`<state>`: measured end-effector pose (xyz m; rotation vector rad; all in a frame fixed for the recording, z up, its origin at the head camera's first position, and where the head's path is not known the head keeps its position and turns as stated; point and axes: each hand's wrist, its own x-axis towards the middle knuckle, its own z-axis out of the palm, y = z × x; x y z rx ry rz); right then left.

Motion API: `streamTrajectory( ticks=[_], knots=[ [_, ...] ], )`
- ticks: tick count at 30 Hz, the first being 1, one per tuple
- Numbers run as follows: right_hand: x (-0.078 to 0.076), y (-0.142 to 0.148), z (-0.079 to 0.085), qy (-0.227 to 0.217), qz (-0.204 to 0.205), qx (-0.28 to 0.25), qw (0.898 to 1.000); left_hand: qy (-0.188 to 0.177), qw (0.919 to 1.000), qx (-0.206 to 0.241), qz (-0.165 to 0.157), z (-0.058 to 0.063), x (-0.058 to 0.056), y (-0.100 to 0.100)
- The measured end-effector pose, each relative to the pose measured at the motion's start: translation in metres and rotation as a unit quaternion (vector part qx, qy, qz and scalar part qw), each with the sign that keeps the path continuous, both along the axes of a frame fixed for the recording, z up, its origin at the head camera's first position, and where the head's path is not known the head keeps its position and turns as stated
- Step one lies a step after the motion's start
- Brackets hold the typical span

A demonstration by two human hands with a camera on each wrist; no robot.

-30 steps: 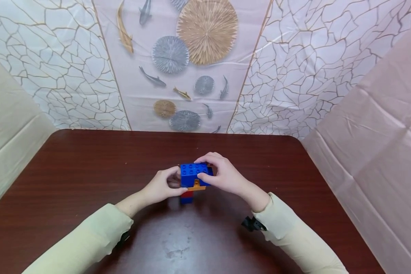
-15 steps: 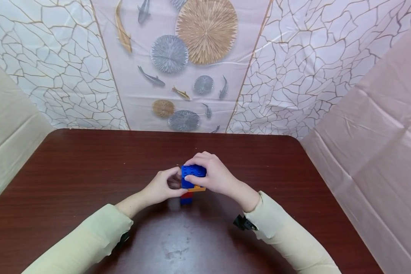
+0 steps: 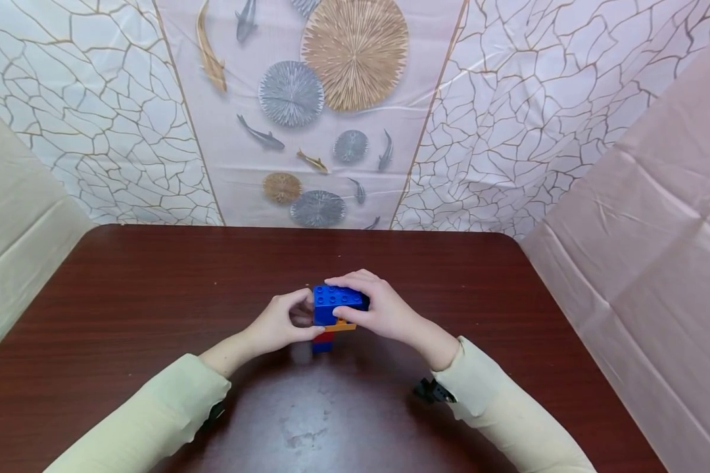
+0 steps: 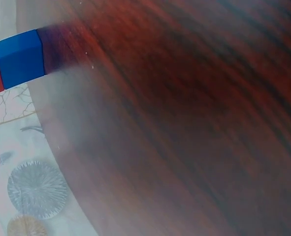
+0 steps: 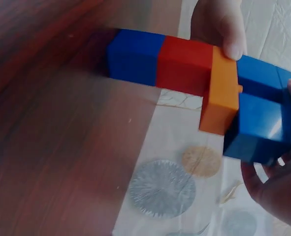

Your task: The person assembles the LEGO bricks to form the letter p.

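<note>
A toy-brick stack stands on the table, a blue brick (image 5: 133, 56) at its foot, then a red brick (image 5: 184, 61), then an orange brick (image 5: 221, 93) that juts out sideways. Blue bricks (image 3: 325, 309) with studs on top cap it, and a gap shows between two of them in the right wrist view. My left hand (image 3: 278, 322) holds the stack from the left, its thumb at the orange brick. My right hand (image 3: 387, 305) grips the top blue bricks from the right, thumb in front and fingers behind. Part of the orange brick is hidden behind the right thumb.
The dark wooden table (image 3: 213, 263) has a shiny patch near its front. Behind it hangs a patterned cloth (image 3: 355, 197), with pale cloth (image 3: 627, 263) along the right side. A black wrist device (image 3: 434, 391) sits under the right sleeve.
My right hand slid left over the top blue bricks, then shifted back a little to the right, baring more studs. My left hand and the lower stack have stayed in place.
</note>
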<state>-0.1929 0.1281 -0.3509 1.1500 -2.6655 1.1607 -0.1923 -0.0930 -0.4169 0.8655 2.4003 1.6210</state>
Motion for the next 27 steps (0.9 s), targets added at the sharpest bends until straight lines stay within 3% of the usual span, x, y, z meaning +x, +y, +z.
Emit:
streamTrajectory(
  ticks=[8,18,21,27],
  knots=[
    [-0.004,0.012,-0.003,-0.053,-0.027,-0.031,0.998,-0.005,1.0000,-0.003,0.005,0.003,0.001,0.001],
    [-0.003,0.010,0.002,-0.065,-0.031,-0.008,0.997,0.001,0.9999,-0.012,0.009,0.000,0.002,-0.002],
    [-0.002,0.012,0.001,-0.073,-0.021,-0.013,0.997,0.003,0.9999,-0.014,0.004,-0.002,0.001,-0.001],
    [-0.003,0.017,-0.003,-0.109,0.010,-0.030,0.994,-0.035,0.9980,-0.051,-0.011,-0.011,0.003,-0.001]
  ],
)
